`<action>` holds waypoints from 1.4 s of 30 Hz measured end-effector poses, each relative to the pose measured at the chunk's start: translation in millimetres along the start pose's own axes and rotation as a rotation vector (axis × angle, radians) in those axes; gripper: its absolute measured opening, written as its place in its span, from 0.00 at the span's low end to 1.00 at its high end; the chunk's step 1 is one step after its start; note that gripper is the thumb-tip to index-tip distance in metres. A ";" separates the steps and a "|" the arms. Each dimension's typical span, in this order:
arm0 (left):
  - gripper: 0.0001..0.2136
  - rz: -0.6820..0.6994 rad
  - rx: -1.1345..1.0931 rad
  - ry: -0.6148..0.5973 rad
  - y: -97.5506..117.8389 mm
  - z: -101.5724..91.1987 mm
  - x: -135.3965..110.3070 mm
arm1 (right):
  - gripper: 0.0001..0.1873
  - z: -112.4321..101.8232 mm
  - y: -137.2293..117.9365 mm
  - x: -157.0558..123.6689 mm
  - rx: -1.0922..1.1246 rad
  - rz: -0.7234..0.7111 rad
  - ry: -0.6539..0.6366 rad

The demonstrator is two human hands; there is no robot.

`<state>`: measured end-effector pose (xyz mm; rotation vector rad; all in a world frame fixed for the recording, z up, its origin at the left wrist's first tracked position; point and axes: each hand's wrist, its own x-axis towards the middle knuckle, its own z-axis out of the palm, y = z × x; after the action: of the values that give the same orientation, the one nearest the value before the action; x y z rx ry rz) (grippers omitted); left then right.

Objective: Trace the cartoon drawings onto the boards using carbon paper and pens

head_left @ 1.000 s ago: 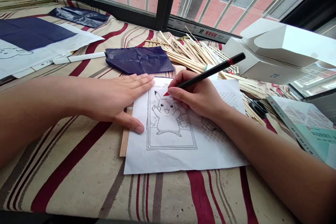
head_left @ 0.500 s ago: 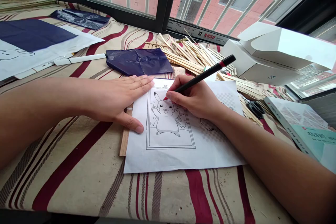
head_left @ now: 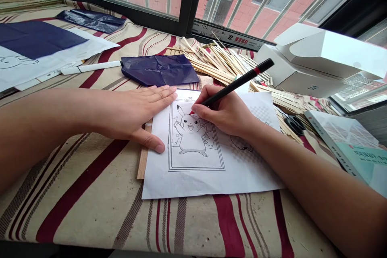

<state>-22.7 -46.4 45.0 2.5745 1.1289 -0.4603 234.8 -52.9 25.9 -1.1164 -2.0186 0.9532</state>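
Observation:
A white sheet [head_left: 208, 173] with a black outline drawing of a cartoon character lies on the striped cloth, over a thin wooden board [head_left: 141, 163]. My left hand [head_left: 133, 115] lies flat, fingers stretched out, pressing the sheet's left edge. My right hand [head_left: 223, 111] is closed on a black pen with a red tip [head_left: 238, 82]. The tip touches the paper by the character's head.
A crumpled dark blue carbon sheet [head_left: 159, 69] and a white marker [head_left: 90, 67] lie behind my left hand. A heap of wooden sticks [head_left: 217, 62], white boxes [head_left: 311, 62] and books [head_left: 347, 141] sit at the right. More papers [head_left: 39, 50] lie far left under the window.
The pen tip has shifted slightly along the character's head. My left hand has stayed flat on the paper.

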 end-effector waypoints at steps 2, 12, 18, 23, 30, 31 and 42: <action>0.63 -0.002 0.001 -0.003 0.2 0.0 0.1 | 0.09 0.1 0.3 -0.3 -0.006 0.010 0.004; 0.63 -0.012 0.008 -0.009 0.2 -0.3 0.0 | 0.09 -1.4 0.8 -1.6 -0.027 0.009 0.014; 0.63 -0.008 -0.004 -0.003 0.4 -0.1 -0.5 | 0.09 -1.7 -1.1 -1.5 -0.025 0.011 0.012; 0.64 -0.025 -0.005 -0.013 0.0 0.0 -0.7 | 0.09 -3.3 -0.8 -2.0 -0.034 0.012 0.017; 0.63 -0.030 0.028 -0.044 1.9 -1.1 -0.2 | 0.09 -4.4 -2.3 -3.2 -0.042 0.012 0.013; 0.63 -0.031 0.026 -0.042 2.1 -1.4 -0.2 | 0.09 -4.4 -2.3 -3.3 -0.044 0.015 0.013; 0.63 -0.019 -0.017 -0.009 2.1 -1.8 -0.1 | 0.11 -5.3 -1.7 -3.4 -0.079 0.040 0.013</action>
<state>-20.9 -47.1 46.9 2.5470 1.1497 -0.4636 239.8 -55.1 29.6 -1.2066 -2.0459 0.8906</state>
